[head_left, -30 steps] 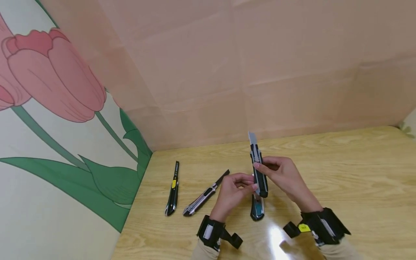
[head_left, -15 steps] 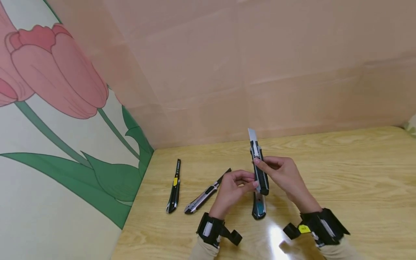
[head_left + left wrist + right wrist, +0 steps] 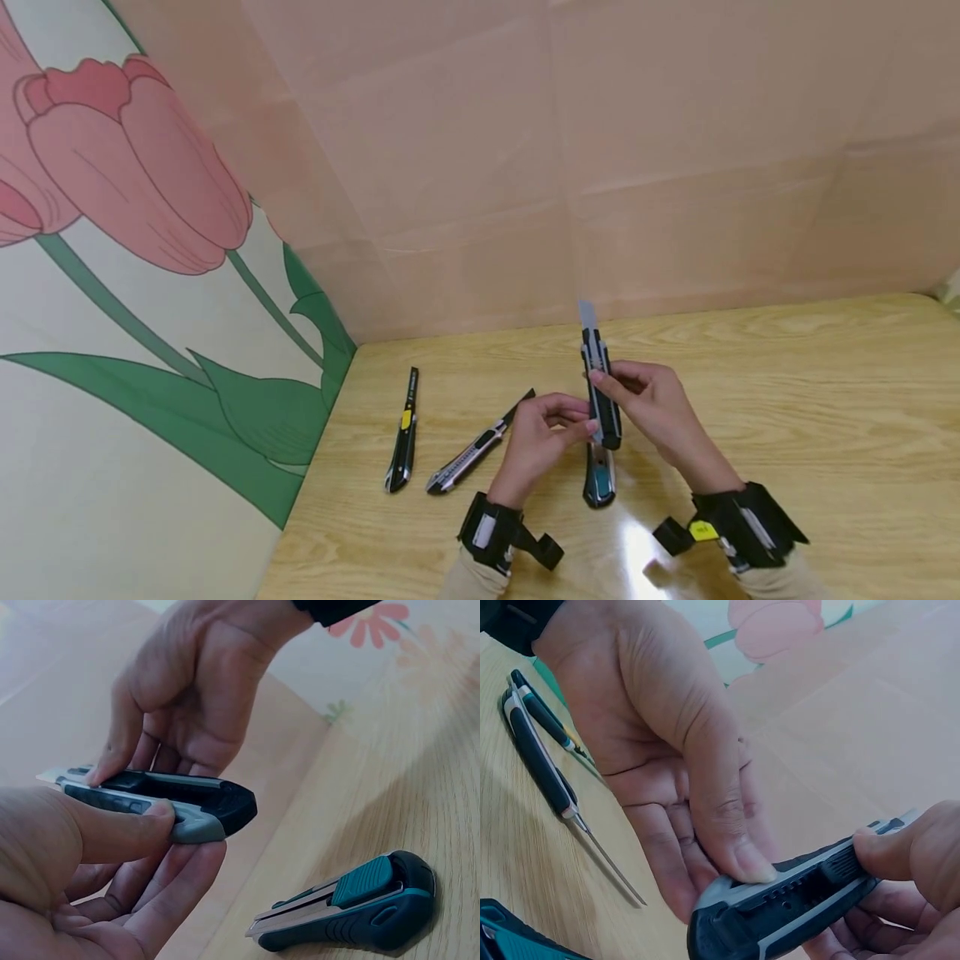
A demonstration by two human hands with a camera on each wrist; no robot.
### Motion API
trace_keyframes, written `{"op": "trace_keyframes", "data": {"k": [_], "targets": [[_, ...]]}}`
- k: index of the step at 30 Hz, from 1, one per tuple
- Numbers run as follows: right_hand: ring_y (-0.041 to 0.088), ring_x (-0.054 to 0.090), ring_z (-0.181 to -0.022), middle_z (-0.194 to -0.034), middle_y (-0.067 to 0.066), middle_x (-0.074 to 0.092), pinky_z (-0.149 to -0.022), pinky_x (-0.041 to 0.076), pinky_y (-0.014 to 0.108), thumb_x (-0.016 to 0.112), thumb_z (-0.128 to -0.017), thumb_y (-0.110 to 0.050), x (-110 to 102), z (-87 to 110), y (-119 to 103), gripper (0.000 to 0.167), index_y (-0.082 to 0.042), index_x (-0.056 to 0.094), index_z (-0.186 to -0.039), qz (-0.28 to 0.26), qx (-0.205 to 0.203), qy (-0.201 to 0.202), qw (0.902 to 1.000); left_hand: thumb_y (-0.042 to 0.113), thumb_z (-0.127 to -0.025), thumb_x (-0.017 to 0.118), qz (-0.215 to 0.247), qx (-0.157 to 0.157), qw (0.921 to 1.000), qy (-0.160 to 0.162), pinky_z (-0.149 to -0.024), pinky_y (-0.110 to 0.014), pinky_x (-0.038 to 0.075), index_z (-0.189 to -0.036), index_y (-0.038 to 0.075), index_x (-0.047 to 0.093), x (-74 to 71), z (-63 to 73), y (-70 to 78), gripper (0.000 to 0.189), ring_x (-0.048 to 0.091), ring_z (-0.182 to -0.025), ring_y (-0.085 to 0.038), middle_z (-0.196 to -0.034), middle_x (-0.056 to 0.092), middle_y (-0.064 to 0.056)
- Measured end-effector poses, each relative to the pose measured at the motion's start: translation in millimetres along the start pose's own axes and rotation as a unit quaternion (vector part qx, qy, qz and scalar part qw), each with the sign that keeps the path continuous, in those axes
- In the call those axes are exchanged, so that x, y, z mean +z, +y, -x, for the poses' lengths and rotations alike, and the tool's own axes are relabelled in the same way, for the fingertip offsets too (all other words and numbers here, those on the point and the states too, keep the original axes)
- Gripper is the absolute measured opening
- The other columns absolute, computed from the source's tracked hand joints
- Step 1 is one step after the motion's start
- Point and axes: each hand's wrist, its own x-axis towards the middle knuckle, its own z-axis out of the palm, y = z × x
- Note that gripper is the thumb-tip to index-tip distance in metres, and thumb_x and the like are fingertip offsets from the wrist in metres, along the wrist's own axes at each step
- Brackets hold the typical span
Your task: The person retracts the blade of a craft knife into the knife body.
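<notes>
Both hands hold up a black and grey utility knife [image 3: 603, 408], its silver blade pointing toward the back wall. My left hand [image 3: 536, 446] pinches the knife's butt end between thumb and fingers. Nearer the blade, my right hand [image 3: 660, 412] grips the handle, and in the right wrist view its thumb [image 3: 892, 851] presses on the ridged black slider [image 3: 840, 866]. A second utility knife [image 3: 598, 483], with a teal slider, lies on the table below, partly hidden by the held one in the head view. The left wrist view shows its teal slider [image 3: 365, 881] plainly.
Left of the hands, a silver and black utility knife [image 3: 465, 458] lies slantwise, its tip close to the left hand. Farther left rests a black utility knife [image 3: 402, 433] with a yellow slider. The wooden table [image 3: 787, 417] meets a pinkish-covered wall [image 3: 600, 167].
The right thumb has shifted a little up the handle toward the blade. The knife's tilt has altered slightly, and both hands keep hold of it. The knives on the table stay put.
</notes>
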Motion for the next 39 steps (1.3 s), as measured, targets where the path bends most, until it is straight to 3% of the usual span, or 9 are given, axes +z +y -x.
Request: {"op": "trace_keyframes", "data": {"k": [7,16,24,26,33,39], "targets": [[0.023,0.065,-0.091,-0.105,0.013,0.068,-0.077,0.053,0.025,0.063,-0.096,-0.028,6.4,1.4,1.5,0.034,-0.002,0.065,-0.117,-0.014,-0.028,-0.018,0.9993,0.007,-0.081,0.079,-0.016,0.010,0.9996,0.021,-0.068,-0.028,0.057,-0.098,0.011,0.074,-3.3,-0.1,-2.7,0.018,0.068,-0.078,-0.016,-0.087,0.071,-0.005],[0.019,0.065,-0.099,-0.109,0.007,0.069,-0.083,0.051,0.022,0.064,-0.093,-0.039,4.2,1.5,7.8,0.040,-0.010,0.066,-0.120,0.017,-0.012,-0.019,0.9996,0.012,-0.083,0.078,-0.011,-0.008,0.9999,0.008,-0.070,-0.029,0.057,-0.100,0.014,0.074,-6.7,2.9,-1.3,0.018,0.068,-0.081,-0.015,-0.089,0.071,0.000],[0.025,0.066,-0.104,-0.111,0.008,0.070,-0.092,0.048,0.051,0.064,-0.090,-0.050,3.6,0.8,2.1,0.046,-0.011,0.070,-0.114,0.051,0.013,-0.015,0.9985,0.015,-0.083,0.078,-0.030,0.005,0.9994,0.016,-0.074,-0.029,0.056,-0.099,0.018,0.074,-9.8,0.6,3.3,0.017,0.066,-0.081,-0.015,-0.090,0.071,0.001],[0.026,0.065,-0.105,-0.112,0.008,0.070,-0.093,0.047,0.053,0.063,-0.090,-0.050,3.5,0.9,0.6,0.047,-0.011,0.071,-0.114,0.052,0.018,-0.016,0.9983,0.014,-0.083,0.079,-0.024,0.006,0.9996,0.015,-0.072,-0.029,0.056,-0.098,0.017,0.074,-9.8,0.0,3.6,0.017,0.067,-0.080,-0.015,-0.089,0.071,0.001],[0.021,0.067,-0.091,-0.104,0.009,0.070,-0.078,0.053,0.028,0.065,-0.094,-0.033,2.4,2.0,-2.0,0.031,-0.007,0.069,-0.111,0.038,-0.016,-0.038,0.9984,0.013,-0.082,0.079,-0.013,0.004,0.9998,0.017,-0.072,-0.029,0.056,-0.098,0.016,0.075,-8.7,0.1,4.8,0.017,0.067,-0.080,-0.017,-0.088,0.071,0.000],[0.020,0.068,-0.092,-0.107,0.010,0.069,-0.078,0.054,0.025,0.065,-0.095,-0.031,4.4,0.6,-2.0,0.032,-0.006,0.067,-0.114,0.028,-0.017,-0.047,0.9983,0.013,-0.082,0.079,-0.014,0.000,0.9997,0.022,-0.071,-0.029,0.055,-0.097,0.018,0.075,-11.6,-0.8,5.9,0.016,0.067,-0.081,-0.016,-0.088,0.071,0.001]]}}
